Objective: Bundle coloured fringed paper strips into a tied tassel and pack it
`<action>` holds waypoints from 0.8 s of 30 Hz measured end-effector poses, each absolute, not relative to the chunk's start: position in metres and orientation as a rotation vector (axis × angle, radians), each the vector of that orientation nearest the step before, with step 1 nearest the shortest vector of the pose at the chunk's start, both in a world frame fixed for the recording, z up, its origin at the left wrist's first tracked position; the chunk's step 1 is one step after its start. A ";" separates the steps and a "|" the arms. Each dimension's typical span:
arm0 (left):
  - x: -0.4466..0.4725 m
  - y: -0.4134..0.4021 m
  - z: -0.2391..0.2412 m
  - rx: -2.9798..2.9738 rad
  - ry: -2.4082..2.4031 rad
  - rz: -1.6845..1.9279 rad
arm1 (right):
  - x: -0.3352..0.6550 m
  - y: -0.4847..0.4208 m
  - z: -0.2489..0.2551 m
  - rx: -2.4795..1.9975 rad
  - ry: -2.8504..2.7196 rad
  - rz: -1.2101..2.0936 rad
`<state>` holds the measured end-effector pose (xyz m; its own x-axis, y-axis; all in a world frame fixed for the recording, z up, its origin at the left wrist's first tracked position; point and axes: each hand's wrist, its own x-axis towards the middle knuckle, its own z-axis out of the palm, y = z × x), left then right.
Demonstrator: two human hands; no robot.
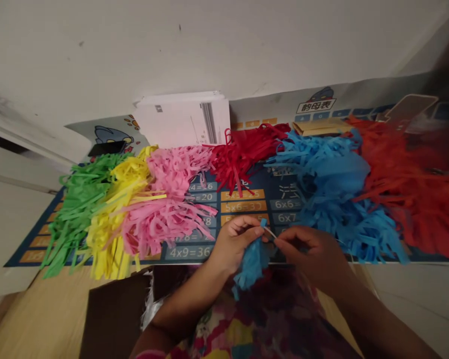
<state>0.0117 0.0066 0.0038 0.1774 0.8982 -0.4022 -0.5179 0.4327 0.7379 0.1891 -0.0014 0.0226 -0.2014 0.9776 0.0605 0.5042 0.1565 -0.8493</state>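
A small blue paper tassel [251, 267] hangs from my left hand [234, 244], whose thumb and fingers pinch it near its rolled top. That top end pokes up just above the thumb. My right hand [310, 252] is closed, pinching a thin whitish string [270, 232] that runs across to the tassel's top. Both hands are close together over the table's front edge. Beyond my right hand lies a heap of blue fringed tissue paper [333, 184]; pink fringed paper [153, 219] lies to the left of my left hand.
Green [80, 204], yellow [123, 209], dark red [243, 149] and red fringed paper [407, 179] cover much of the printed table mat [192, 253]. A white package with a barcode [183, 119] leans on the wall. A dark phone-like object [107, 148] lies back left.
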 end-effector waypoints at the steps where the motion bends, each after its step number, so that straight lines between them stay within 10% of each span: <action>1: 0.011 0.006 0.003 0.502 0.935 1.069 | 0.189 -0.002 0.023 -1.416 -1.798 0.938; 24: 0.009 -0.002 -0.003 1.080 1.099 1.104 | 0.189 0.005 0.014 -1.300 -1.594 1.266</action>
